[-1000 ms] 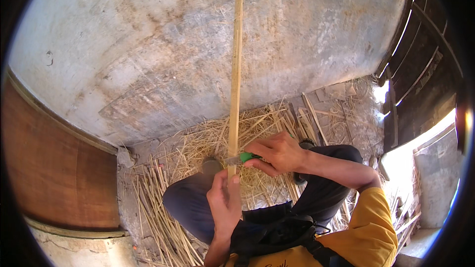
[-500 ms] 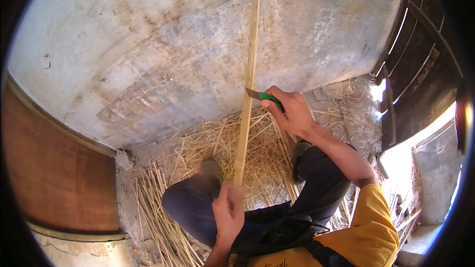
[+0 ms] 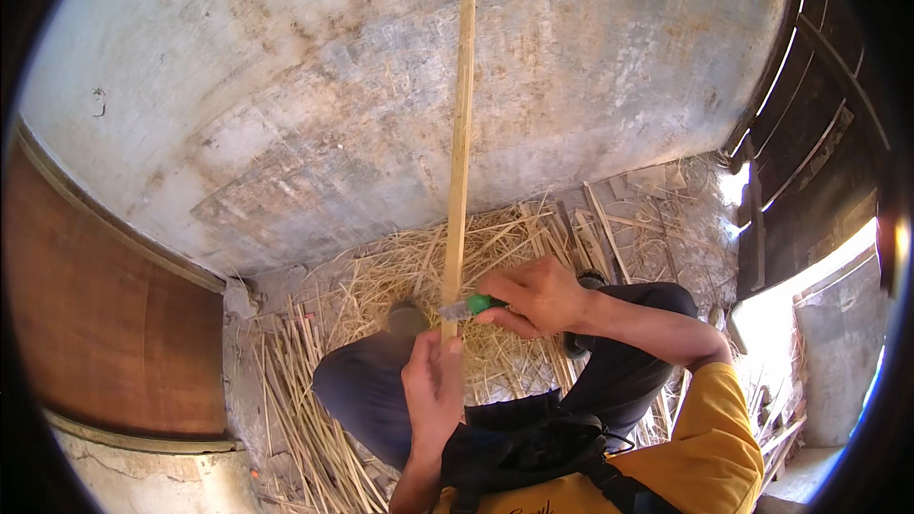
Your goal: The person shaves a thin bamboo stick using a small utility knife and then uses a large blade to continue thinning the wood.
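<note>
Strip: in the head view, the pale strip [image 3: 461, 143] stands near the middle of the frame, its long axis almost upright, running from the lower centre to the top edge and leaning slightly right as it rises.
Left hand: the left hand [image 3: 433, 395], at the lower centre, has its fingers closed on the strip's near end, which lies just above the palm; the rest of the strip points up the frame, away from the person.
Right hand: the right hand [image 3: 545, 295], right of the strip, has its fingers curled around the green handle of the knife [image 3: 485, 304].
Blade and strip: the blade points left and lies across the strip, roughly square to its long axis, just above the left fingertips; it seems to touch, though blur hides the exact contact.
Nearer hand: the left hand is on the strip itself; the right hand sits just beside it, joined to it only by the knife.
Bag: a black bag [image 3: 557, 443] rests at the lap, lower centre; what it holds cannot be told.
Floor: a heap of shavings [image 3: 505, 240] spreads beyond the knees, and loose sticks [image 3: 307, 400] lie at the lower left, both straight on the ground rather than in any container.
Surroundings: a stained wall [image 3: 362, 76] fills the upper frame; a brown panel [image 3: 124, 314] stands at the left.
</note>
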A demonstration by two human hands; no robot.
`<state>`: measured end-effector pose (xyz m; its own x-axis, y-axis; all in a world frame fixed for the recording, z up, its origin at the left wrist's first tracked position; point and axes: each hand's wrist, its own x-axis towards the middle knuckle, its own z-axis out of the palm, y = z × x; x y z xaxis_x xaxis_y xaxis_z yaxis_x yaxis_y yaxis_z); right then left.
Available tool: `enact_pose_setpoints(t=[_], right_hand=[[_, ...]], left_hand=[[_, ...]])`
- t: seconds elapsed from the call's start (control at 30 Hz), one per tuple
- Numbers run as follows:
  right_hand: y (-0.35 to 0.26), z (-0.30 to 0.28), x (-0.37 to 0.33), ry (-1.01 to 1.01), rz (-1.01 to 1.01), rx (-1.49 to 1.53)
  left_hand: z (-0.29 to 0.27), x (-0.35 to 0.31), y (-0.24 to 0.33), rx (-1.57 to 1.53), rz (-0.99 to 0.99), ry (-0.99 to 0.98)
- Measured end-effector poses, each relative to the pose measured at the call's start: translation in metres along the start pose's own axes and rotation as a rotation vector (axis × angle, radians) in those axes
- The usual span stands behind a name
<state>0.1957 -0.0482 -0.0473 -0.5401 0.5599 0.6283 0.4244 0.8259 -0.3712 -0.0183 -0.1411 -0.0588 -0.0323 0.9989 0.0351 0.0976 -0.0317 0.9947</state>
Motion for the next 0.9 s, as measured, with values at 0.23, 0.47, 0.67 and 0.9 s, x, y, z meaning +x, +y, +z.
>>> enact_pose_setpoints(t=[0.23,0.47,0.67,0.9], right_hand=[[-0.005,0.004,0.000,-0.006,0.012,-0.032],[-0.007,0.002,0.003,0.045,-0.019,-0.081],[-0.006,0.004,0.004,0.061,-0.021,-0.125],[-0.004,0.006,0.005,0.038,-0.007,-0.143]], left_hand=[[0.002,0.000,0.005,-0.032,0.005,-0.001],[0.002,-0.003,0.012,0.035,0.016,-0.014],[-0.001,-0.002,0.011,0.076,0.032,-0.009],[0.000,-0.001,0.007,0.102,0.097,0.008]])
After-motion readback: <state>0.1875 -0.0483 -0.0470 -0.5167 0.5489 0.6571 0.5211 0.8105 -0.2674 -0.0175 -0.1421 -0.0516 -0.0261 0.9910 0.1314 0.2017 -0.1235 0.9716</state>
